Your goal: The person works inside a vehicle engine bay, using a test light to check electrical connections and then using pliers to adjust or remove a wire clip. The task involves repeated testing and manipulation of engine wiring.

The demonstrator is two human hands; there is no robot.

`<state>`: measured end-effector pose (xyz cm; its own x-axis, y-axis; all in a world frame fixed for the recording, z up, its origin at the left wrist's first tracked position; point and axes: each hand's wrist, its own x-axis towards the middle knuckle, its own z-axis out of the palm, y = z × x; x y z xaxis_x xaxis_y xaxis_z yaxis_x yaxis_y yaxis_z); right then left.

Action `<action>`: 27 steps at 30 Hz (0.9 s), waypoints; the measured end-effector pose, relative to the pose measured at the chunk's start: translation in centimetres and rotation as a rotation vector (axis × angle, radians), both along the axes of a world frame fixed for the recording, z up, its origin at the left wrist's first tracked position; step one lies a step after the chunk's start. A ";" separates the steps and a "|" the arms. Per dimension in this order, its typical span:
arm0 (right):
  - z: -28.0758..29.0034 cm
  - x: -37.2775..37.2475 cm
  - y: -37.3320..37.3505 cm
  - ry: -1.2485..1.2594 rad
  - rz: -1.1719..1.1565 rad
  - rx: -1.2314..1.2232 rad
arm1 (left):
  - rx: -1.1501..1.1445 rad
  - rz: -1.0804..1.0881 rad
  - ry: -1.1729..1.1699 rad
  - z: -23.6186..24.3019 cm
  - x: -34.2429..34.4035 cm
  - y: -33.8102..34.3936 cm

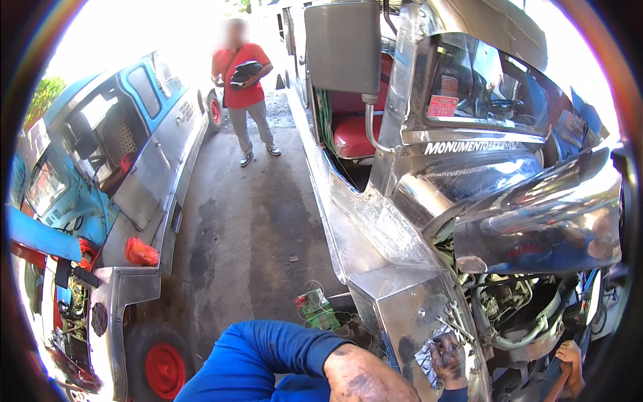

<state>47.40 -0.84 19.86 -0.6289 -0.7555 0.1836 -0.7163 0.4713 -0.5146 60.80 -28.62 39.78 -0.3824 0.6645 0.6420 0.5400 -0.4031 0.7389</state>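
Note:
My right hand (447, 357), blackened with grease, is low at the right over the flat metal fender (402, 305) of a silver jeepney. Its fingers are curled against a crumpled white and grey rag (425, 362), which shows beside and above them. Just beyond the hand, several metal wrenches (455, 323) lie on the fender. My left arm (281, 345), in a blue sleeve with the forearm bare and smudged, bends across the lower middle. The left hand is hidden below the picture's edge.
A green box with wires (318, 311) is on the ground left of the fender. The raised shiny hood (536, 214) exposes the engine (506, 301). Another person's hands (569, 358) are at the lower right. A person in red (244, 74) stands between this jeepney and a blue-and-silver one (144, 161).

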 end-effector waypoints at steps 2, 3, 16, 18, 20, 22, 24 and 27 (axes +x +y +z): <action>0.4 -0.1 -0.8 0.011 0.027 0.008 | 0.066 0.089 0.074 0.7 1.2 -0.2; 0.7 -0.1 -0.9 0.022 0.044 0.032 | 0.101 0.130 0.112 1.0 1.8 -0.1; 2.7 -1.5 -5.2 0.233 0.380 0.030 | 0.605 0.446 0.123 2.1 6.5 4.9; 2.6 -1.6 -5.0 0.200 0.414 0.011 | 0.541 0.429 0.056 1.8 6.7 5.8; 1.9 -1.9 -4.6 0.258 0.444 0.016 | 0.455 0.437 -0.077 1.4 6.6 6.6; 1.1 -2.6 -3.8 0.328 0.509 -0.265 | 0.309 0.494 -0.263 1.0 7.3 7.5; 0.4 -3.2 -2.9 0.178 0.466 -0.136 | 0.104 0.647 -0.490 0.2 8.9 8.1; 0.5 -3.8 -1.7 0.261 0.459 -0.173 | -0.247 0.997 -0.823 -3.2 13.5 9.4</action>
